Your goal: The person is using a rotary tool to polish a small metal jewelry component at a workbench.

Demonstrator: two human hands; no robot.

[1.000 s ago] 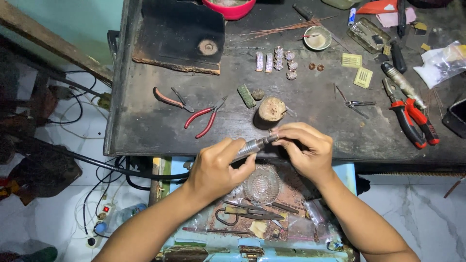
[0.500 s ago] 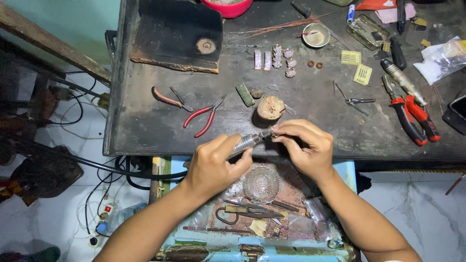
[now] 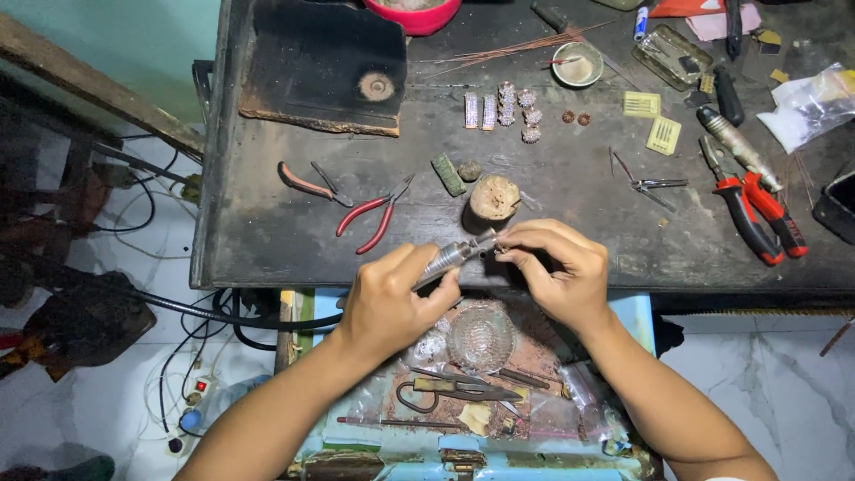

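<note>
- The left hand (image 3: 387, 298) is wrapped shut around a ribbed metal handpiece (image 3: 450, 256), whose tip points toward the other hand.
- The right hand (image 3: 557, 272) has its fingertips pinched together at the tool's tip; whatever small piece they hold is too small to make out.
- Both hands meet at the near edge of the dark tabletop (image 3: 267, 232).
- Just beyond the right hand's fingers stands a round wooden block (image 3: 494, 197).
- Beyond the left hand lie red-handled pliers (image 3: 374, 216).
- Further off to the right of the right hand rest larger red pliers (image 3: 757, 218) and tweezers (image 3: 655, 185).
- Beneath both hands sits an open drawer (image 3: 312, 298) holding a clear glass dish (image 3: 481, 338) and scissors (image 3: 454, 387).
</note>
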